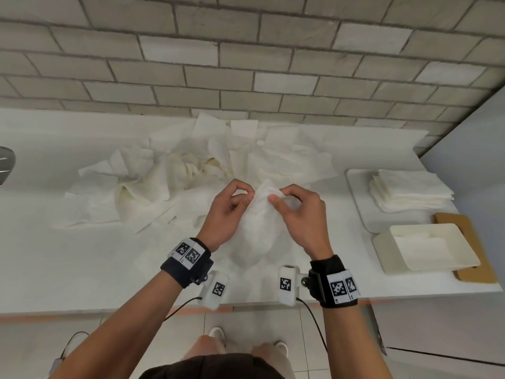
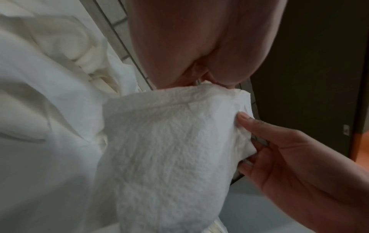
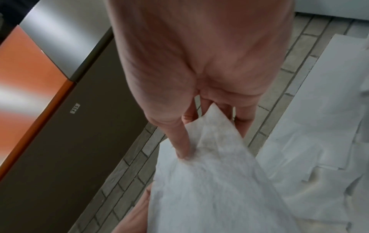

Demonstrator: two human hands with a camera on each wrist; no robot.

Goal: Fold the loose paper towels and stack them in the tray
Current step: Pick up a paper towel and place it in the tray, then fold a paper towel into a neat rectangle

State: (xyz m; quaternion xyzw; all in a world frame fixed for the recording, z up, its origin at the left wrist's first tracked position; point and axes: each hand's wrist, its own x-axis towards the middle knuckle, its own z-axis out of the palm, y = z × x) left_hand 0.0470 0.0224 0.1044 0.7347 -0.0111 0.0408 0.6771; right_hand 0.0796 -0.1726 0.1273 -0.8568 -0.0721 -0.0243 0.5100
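Both hands hold one white paper towel (image 1: 261, 220) up over the counter's middle. My left hand (image 1: 232, 206) pinches its top edge, and my right hand (image 1: 293, 206) pinches the same edge just beside it. The towel (image 2: 169, 149) hangs down in loose folds, its lower end on the counter. In the right wrist view the sheet (image 3: 209, 173) runs between thumb and fingers. A heap of loose paper towels (image 1: 175, 176) lies behind the hands. At the right, a white tray (image 1: 358, 203) carries a stack of folded towels (image 1: 410, 190).
White square dishes (image 1: 426, 247) sit on a brown board (image 1: 475, 269) at the front right, near the tray. A brick wall (image 1: 246, 64) backs the counter. A metal object (image 1: 5, 165) shows at the left edge. The counter's front edge (image 1: 109, 310) runs below my wrists.
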